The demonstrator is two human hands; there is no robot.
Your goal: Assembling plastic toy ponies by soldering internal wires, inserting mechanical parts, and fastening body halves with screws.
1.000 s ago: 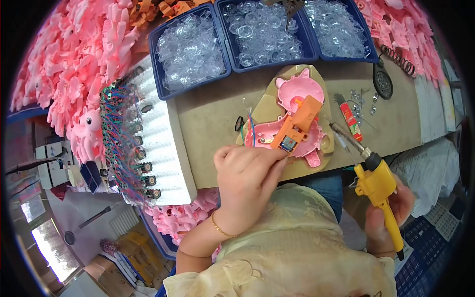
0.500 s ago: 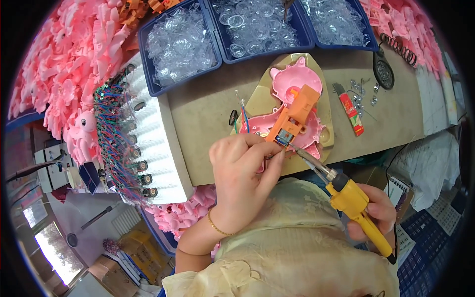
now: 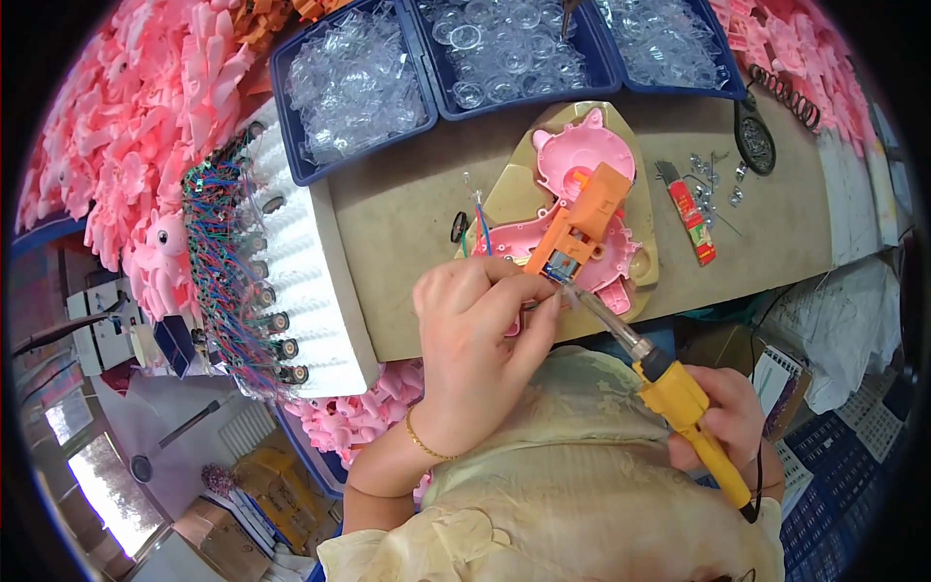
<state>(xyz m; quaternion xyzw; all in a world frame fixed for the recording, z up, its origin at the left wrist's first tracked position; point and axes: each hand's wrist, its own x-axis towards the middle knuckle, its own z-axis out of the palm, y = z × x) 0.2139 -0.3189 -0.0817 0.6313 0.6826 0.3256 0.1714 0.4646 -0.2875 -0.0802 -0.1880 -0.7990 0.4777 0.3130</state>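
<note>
My right hand [image 3: 722,417] is wrapped round the yellow handle of a soldering iron [image 3: 674,393]. The iron's metal tip reaches the lower end of an orange plastic housing [image 3: 587,213], where a small blue-grey part [image 3: 562,264] sits. My left hand [image 3: 480,325] is closed in a pinch right beside that end; what lies between its fingertips is hidden. Beneath the housing is a pink pony-shaped toy half-shell [image 3: 582,150], set in a tan holder [image 3: 635,194]. Thin coloured wires [image 3: 483,225] with a clear-tipped end stick up behind my left hand, near a small black ring [image 3: 459,228].
Blue bins [image 3: 364,160] of clear plastic parts line the far edge. A white foam tray [image 3: 335,281] with bundled wires [image 3: 228,252] stands left, beside heaped pink toy shells [image 3: 145,116]. At right lie a red packet [image 3: 690,218], small metal bits [image 3: 703,179] and a coiled iron stand [image 3: 781,97].
The soldering iron and my right hand have shifted slightly left, with the handle's rear end swinging left. My left hand stays nearly in place beside the orange housing.
</note>
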